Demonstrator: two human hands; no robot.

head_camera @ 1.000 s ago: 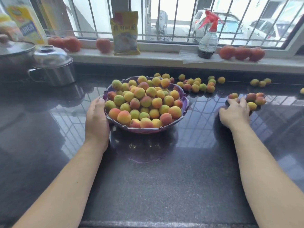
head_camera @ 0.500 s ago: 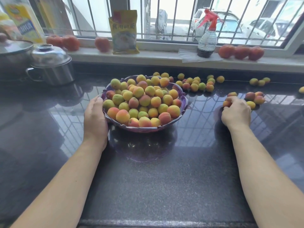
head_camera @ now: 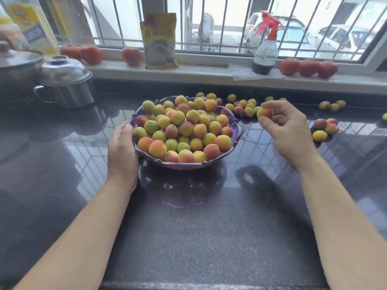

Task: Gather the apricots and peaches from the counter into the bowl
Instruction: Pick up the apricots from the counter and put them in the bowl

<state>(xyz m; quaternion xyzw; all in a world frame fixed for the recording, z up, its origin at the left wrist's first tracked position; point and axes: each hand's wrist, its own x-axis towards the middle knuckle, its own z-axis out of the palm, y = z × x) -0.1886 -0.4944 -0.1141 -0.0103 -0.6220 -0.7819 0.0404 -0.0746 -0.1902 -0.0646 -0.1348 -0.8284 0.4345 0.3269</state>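
A purple bowl [head_camera: 236, 136] heaped with yellow, green and red apricots and peaches stands mid-counter. My left hand [head_camera: 121, 150] rests against the bowl's left rim, fingers curved along it. My right hand [head_camera: 283, 127] is lifted above the counter just right of the bowl and pinches an orange-yellow apricot [head_camera: 264, 112] in its fingertips; more fruit may lie in the palm, hidden. Loose fruit [head_camera: 244, 105] lies behind the bowl, a small cluster [head_camera: 325, 127] sits to the right, and three more pieces of fruit [head_camera: 333, 105] lie near the back wall.
Two steel pots [head_camera: 67, 84] stand at the back left. On the window sill sit tomatoes [head_camera: 307, 68], a yellow packet [head_camera: 160, 41], a spray bottle [head_camera: 266, 49] and a yellow oil bottle [head_camera: 31, 26]. The dark counter's front edge [head_camera: 188, 286] runs below my arms.
My right hand picked fruit from the right cluster, rose off the counter and moved left toward the bowl. My left hand stayed at the bowl's rim.
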